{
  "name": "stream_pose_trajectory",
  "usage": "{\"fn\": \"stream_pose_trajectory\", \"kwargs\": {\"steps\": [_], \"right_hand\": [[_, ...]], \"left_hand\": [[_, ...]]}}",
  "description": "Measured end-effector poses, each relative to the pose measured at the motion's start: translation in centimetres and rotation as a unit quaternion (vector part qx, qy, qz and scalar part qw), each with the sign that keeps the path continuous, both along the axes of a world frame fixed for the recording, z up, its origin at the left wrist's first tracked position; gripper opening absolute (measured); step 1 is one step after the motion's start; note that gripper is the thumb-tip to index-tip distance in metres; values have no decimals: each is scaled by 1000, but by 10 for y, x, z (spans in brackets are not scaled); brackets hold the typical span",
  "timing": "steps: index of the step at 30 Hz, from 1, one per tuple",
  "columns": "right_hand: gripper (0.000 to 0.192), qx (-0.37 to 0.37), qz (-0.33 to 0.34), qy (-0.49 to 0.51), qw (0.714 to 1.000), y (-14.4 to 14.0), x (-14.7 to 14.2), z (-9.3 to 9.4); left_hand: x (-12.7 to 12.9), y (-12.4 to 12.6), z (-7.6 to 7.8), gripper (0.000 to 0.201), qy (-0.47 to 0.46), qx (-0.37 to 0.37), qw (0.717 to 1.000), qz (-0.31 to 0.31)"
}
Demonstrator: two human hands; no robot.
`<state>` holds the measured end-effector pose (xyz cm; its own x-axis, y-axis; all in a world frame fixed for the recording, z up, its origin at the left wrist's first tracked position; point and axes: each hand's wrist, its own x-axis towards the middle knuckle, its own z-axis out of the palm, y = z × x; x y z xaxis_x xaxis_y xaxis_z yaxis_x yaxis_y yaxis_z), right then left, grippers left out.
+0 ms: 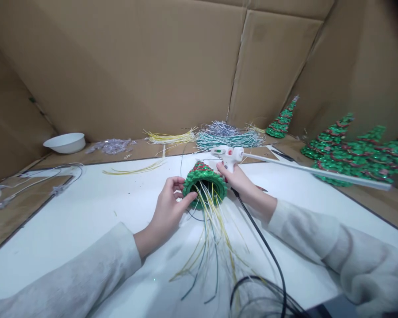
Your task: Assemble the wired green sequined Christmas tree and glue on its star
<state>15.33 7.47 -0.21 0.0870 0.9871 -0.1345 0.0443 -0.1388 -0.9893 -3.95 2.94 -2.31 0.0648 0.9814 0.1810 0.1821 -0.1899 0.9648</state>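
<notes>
A small green Christmas tree (221,196) lies on its side, its hollow base facing me. Yellow, white and green wires (215,221) trail out of that opening toward me. My left hand (172,201) grips the left rim of the base, thumb at the opening and fingers behind. In my right hand (237,179) is a white glue gun (223,153), held just beyond the tree's right side. A long clear glue stick (318,168) sticks out of its back to the right. The glue gun's nozzle is not clearly visible.
Several finished green trees (338,145) stand at the right. Bundles of wires (228,137) lie along the back near the cardboard wall (146,66). A white bowl (65,142) and clear plastic pieces (111,145) sit back left. A black cord (262,234) runs toward me.
</notes>
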Motion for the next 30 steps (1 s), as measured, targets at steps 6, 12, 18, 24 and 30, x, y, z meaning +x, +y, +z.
{"fn": "stream_pose_trajectory", "kwargs": {"steps": [6,12,18,24,30], "right_hand": [[50,58,-15,47,997,-10,-4,5],[47,126,-53,50,989,-17,-1,8],[38,154,-5,112,982,-30,-2,3],[42,136,36,156,978,-40,0,0],[47,163,28,147,975,-46,4,2]], "left_hand": [[4,-13,9,26,150,205,967,11],[-3,-20,6,40,230,435,870,-37],[-4,-18,4,44,164,473,863,-66],[-13,-20,7,32,216,488,830,-160],[-18,-22,7,25,229,541,785,-198]]}}
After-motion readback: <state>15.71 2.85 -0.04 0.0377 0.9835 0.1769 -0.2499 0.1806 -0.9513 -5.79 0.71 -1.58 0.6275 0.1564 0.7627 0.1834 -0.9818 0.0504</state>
